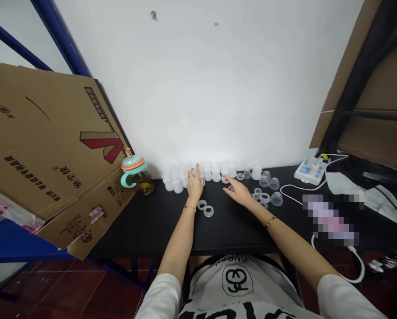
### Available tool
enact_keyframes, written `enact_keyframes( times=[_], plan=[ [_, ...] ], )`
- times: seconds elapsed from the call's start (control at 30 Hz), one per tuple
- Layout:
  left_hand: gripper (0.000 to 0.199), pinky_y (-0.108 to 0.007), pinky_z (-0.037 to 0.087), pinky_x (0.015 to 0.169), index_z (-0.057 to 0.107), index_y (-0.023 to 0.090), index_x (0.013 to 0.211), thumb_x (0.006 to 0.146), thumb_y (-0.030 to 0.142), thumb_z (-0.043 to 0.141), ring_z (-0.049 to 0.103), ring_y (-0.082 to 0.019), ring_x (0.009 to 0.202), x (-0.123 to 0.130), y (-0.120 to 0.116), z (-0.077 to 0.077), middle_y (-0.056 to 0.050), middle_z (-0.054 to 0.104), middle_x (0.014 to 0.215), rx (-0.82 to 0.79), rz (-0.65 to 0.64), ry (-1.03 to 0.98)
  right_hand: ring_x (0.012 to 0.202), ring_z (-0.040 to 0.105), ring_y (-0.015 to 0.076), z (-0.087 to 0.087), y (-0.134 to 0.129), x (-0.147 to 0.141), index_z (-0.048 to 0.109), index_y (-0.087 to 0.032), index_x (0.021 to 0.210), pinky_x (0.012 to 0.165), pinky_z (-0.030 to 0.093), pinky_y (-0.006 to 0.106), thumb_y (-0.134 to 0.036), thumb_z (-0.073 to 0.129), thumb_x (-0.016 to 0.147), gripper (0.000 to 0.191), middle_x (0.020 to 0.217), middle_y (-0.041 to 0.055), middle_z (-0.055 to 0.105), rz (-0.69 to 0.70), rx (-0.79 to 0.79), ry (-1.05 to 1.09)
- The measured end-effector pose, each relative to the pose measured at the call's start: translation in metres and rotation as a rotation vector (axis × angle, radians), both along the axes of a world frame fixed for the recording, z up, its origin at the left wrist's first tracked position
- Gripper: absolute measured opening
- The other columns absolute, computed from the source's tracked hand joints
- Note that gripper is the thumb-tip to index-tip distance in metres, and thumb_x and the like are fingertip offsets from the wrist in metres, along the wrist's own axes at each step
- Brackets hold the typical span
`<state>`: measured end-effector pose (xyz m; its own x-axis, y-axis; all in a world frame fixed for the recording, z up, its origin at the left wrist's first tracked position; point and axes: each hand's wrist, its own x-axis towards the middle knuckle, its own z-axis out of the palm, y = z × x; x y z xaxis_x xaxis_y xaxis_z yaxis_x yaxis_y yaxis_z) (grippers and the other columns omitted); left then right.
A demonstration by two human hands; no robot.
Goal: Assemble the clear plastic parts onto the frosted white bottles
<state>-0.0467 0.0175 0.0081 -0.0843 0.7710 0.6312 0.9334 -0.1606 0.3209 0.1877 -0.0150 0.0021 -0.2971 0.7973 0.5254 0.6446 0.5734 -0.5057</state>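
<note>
My left hand (195, 187) rests with its fingers spread against a row of translucent plastic bottles (198, 173) along the wall, holding nothing. My right hand (238, 191) reaches left, its fingertips near a small clear ring (225, 179) at the foot of the row, and it also holds nothing. Two clear silicone rings (205, 208) lie below my left hand. To the right of my right hand are several clear plastic cups (274, 183) and more small rings (264, 197).
All this stands on a black table (158, 226) against a white wall (201, 88). A sippy cup (135, 173) with a teal lid stands at the left, beside a large cardboard sheet (52, 150). A white electric unit (310, 172) and its cable lie right, next to a pixelated patch (331, 219).
</note>
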Motion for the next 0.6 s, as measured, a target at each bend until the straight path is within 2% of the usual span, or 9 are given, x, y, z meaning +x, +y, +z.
enact_keyframes(
  times=[0.2, 0.27, 0.33, 0.4, 0.43, 0.5, 0.57, 0.6],
  plan=[
    [0.080, -0.035, 0.061, 0.076, 0.009, 0.026, 0.165, 0.097, 0.026, 0.053, 0.068, -0.028, 0.105, -0.002, 0.005, -0.004, -0.019, 0.036, 0.158, -0.015, 0.060, 0.021, 0.086, 0.070, 0.0189, 0.007, -0.003, 0.000, 0.057, -0.024, 0.143, 0.088, 0.056, 0.037, -0.023, 0.063, 0.090, 0.053, 0.132, 0.0102, 0.068, 0.012, -0.048, 0.024],
    [0.082, -0.035, 0.062, 0.075, 0.007, 0.024, 0.165, 0.097, 0.026, 0.053, 0.069, -0.028, 0.105, -0.002, 0.006, -0.006, -0.019, 0.035, 0.160, -0.020, 0.072, 0.024, 0.085, 0.070, 0.0193, 0.019, -0.009, -0.001, 0.066, -0.020, 0.131, 0.086, 0.056, 0.036, -0.023, 0.064, 0.090, 0.042, 0.123, 0.0106, 0.072, 0.053, -0.053, 0.068],
    [0.081, -0.034, 0.062, 0.076, 0.005, 0.023, 0.165, 0.098, 0.025, 0.051, 0.069, -0.028, 0.106, -0.003, 0.006, -0.007, -0.020, 0.034, 0.161, -0.022, 0.080, 0.026, 0.082, 0.071, 0.0190, 0.039, -0.025, -0.003, 0.074, -0.018, 0.116, 0.077, 0.056, 0.031, -0.029, 0.065, 0.091, 0.029, 0.106, 0.0096, 0.077, 0.177, -0.089, 0.132],
    [0.081, -0.034, 0.062, 0.075, 0.005, 0.023, 0.165, 0.099, 0.026, 0.050, 0.069, -0.028, 0.106, -0.004, 0.007, -0.009, -0.020, 0.034, 0.162, -0.027, 0.087, 0.034, 0.079, 0.070, 0.0177, 0.063, -0.054, -0.010, 0.077, -0.017, 0.101, 0.063, 0.053, 0.025, -0.036, 0.068, 0.091, 0.023, 0.099, 0.0087, 0.077, 0.395, -0.139, 0.211],
    [0.080, -0.033, 0.062, 0.075, 0.005, 0.023, 0.165, 0.099, 0.026, 0.050, 0.070, -0.028, 0.105, -0.005, 0.007, -0.010, -0.020, 0.034, 0.162, -0.030, 0.092, 0.039, 0.081, 0.070, 0.0169, 0.073, -0.073, -0.014, 0.078, -0.018, 0.097, 0.062, 0.052, 0.023, -0.038, 0.069, 0.091, 0.023, 0.100, 0.0085, 0.076, 0.559, -0.161, 0.228],
    [0.079, -0.032, 0.062, 0.073, 0.005, 0.023, 0.165, 0.099, 0.027, 0.049, 0.071, -0.026, 0.101, -0.006, 0.008, -0.011, -0.020, 0.034, 0.162, -0.031, 0.105, 0.051, 0.083, 0.071, 0.0153, 0.088, -0.118, -0.024, 0.078, -0.020, 0.091, 0.068, 0.053, 0.021, -0.042, 0.072, 0.090, 0.023, 0.094, 0.0067, 0.076, 0.967, -0.186, 0.219],
    [0.078, -0.031, 0.062, 0.070, 0.006, 0.024, 0.165, 0.099, 0.026, 0.048, 0.072, -0.025, 0.097, -0.007, 0.008, -0.012, -0.020, 0.032, 0.163, -0.026, 0.119, 0.062, 0.075, 0.070, 0.0126, 0.095, -0.164, -0.033, 0.075, -0.021, 0.075, 0.068, 0.053, 0.018, -0.051, 0.074, 0.086, 0.032, 0.083, 0.0051, 0.075, 1.427, -0.204, 0.213],
    [0.078, -0.031, 0.062, 0.069, 0.006, 0.024, 0.165, 0.100, 0.026, 0.048, 0.072, -0.025, 0.095, -0.007, 0.008, -0.013, -0.020, 0.030, 0.164, -0.024, 0.125, 0.065, 0.073, 0.070, 0.0125, 0.096, -0.185, -0.035, 0.073, -0.023, 0.069, 0.068, 0.053, 0.016, -0.057, 0.075, 0.083, 0.037, 0.080, 0.0053, 0.074, 1.580, -0.231, 0.179]
  ],
)
